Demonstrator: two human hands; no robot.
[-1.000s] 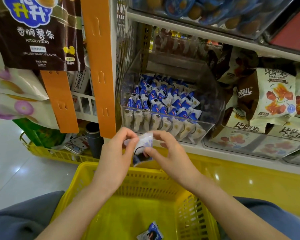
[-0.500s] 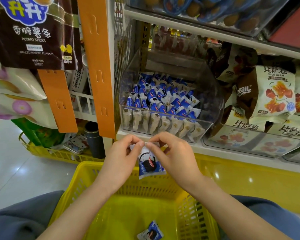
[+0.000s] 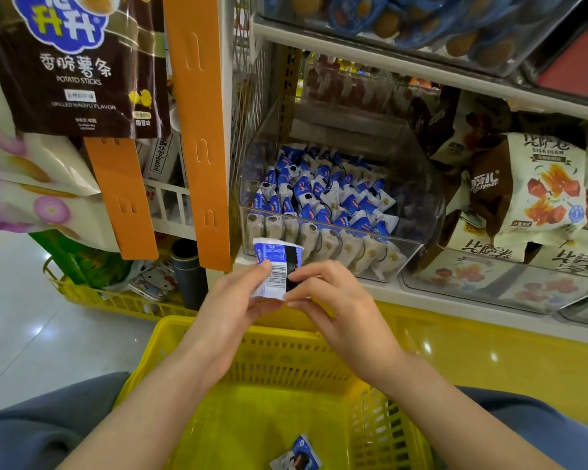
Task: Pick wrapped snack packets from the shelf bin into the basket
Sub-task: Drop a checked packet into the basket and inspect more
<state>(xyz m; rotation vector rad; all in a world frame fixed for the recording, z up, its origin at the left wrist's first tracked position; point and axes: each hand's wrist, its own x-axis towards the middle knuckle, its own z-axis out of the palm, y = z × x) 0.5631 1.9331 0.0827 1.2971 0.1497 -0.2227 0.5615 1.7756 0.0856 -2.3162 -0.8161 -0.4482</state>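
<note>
While left hand (image 3: 231, 312) and right hand (image 3: 338, 308) pinch one held packet (image 3: 275, 268) | basket (image 3: 285, 362): one loose packet (image 3: 297, 456) | bin (image 3: 418, 205): many, uncounted

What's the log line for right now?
left hand: pinches packet | right hand: pinches packet | packet: barcode showing | basket: one other packet inside | shelf bin: well stocked

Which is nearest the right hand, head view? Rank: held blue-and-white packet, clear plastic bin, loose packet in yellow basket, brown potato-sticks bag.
1. Held blue-and-white packet: pinched by the right hand.
2. Clear plastic bin: just behind, on shelf.
3. Loose packet: below, in the yellow basket.
4. Brown potato-sticks bag: far upper left.
</note>
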